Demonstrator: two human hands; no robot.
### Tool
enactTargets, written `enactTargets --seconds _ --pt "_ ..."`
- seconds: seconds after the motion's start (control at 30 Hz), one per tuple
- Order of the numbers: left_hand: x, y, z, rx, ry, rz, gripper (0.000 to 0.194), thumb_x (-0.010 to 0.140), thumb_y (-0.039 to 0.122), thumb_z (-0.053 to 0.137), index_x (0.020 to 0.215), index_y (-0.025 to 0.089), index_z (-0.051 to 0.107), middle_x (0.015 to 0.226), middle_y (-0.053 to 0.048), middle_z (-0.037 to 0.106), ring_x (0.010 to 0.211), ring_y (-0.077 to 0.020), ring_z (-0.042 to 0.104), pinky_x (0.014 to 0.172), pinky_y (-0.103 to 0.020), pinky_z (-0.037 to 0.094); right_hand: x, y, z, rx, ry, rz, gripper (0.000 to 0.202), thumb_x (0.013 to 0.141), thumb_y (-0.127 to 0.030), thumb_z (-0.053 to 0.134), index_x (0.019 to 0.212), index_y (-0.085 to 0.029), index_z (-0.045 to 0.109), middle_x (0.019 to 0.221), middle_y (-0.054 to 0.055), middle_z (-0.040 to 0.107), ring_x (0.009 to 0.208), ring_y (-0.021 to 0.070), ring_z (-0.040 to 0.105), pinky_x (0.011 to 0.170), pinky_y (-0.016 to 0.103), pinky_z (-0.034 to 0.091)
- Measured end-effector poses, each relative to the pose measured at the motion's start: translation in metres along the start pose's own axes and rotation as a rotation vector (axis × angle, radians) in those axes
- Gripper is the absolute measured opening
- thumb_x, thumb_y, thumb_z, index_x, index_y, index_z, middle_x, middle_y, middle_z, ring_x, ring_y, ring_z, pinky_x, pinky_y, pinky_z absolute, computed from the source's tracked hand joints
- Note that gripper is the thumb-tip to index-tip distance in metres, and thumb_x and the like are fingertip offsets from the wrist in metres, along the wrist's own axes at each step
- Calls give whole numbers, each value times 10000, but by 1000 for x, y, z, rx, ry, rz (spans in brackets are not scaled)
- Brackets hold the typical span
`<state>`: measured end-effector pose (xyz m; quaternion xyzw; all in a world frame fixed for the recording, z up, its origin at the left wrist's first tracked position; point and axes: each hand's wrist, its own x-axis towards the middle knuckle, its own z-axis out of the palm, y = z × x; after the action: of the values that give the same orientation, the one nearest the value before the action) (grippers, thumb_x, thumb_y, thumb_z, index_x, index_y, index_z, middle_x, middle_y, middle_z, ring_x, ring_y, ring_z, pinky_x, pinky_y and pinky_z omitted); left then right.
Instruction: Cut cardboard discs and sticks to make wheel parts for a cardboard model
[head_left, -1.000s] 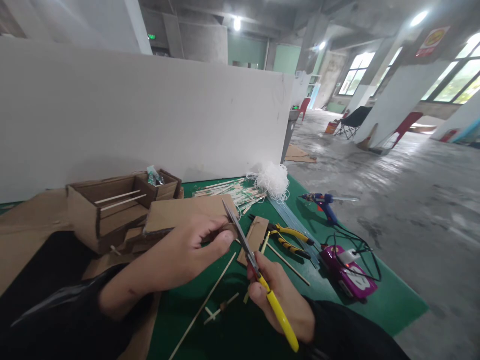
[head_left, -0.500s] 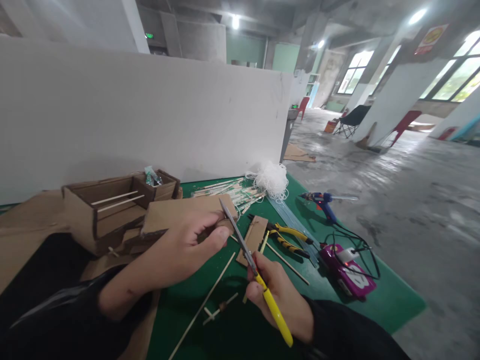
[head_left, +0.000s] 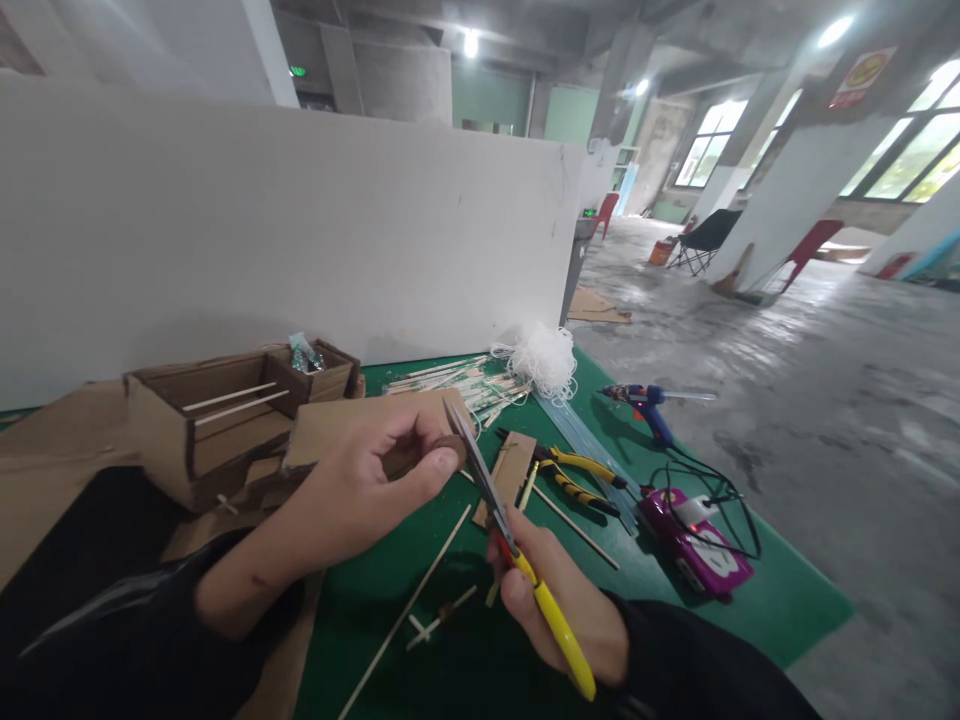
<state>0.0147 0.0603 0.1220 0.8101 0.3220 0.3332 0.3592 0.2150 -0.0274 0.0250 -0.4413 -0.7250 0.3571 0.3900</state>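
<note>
My left hand [head_left: 382, 480] pinches a small brown cardboard piece [head_left: 451, 447] between thumb and fingers. My right hand [head_left: 559, 590] is wrapped round a pair of scissors [head_left: 491, 497] with yellow handles, its blades pointing up and left, close beside the cardboard piece. Whether the blades touch the piece I cannot tell. Below the hands lies a small cross of short sticks [head_left: 426, 628], with a long thin wooden stick [head_left: 409, 607] to its left. A flat cardboard strip [head_left: 506, 475] rests behind the scissors, next to yellow-and-black pliers [head_left: 581, 478].
On the left stand an open cardboard box [head_left: 161, 440] and a cardboard slab [head_left: 322, 430]. Toward the back are a bundle of sticks [head_left: 435, 375] and a white string heap [head_left: 544, 362]. A blue glue gun [head_left: 652, 410] and a purple power strip [head_left: 697, 545] with a black cord lie right.
The cardboard piece in my left hand now shows more plainly, and the fingers have shifted around it. The scissors have moved slightly right and down at the handle end.
</note>
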Motion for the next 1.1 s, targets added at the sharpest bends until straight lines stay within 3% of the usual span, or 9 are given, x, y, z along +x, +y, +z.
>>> enactTargets --seconds 0.17,0.5,1.1 --pt "1 1 3 -162 25 5 98 890 191 553 847 218 469 794 38 576 649 -96 570 603 -214 482 -1 2 1 -34 -10 11 609 927 -763 215 904 -204 456 756 23 524 613 148 447 556 293 363" --pt "1 2 4 -44 12 -12 123 882 220 555 798 210 466 760 29 592 646 -108 571 591 -217 465 -3 8 4 10 -19 -27 548 949 -719 278 1020 -208 460 847 34 546 670 161 482 598 297 416" --pt "0 0 5 -37 -6 -21 133 898 207 544 803 217 451 769 40 569 657 -110 558 593 -222 463 3 0 1 12 -45 40 671 890 -815 203 908 -199 468 766 15 509 629 148 434 575 297 350"
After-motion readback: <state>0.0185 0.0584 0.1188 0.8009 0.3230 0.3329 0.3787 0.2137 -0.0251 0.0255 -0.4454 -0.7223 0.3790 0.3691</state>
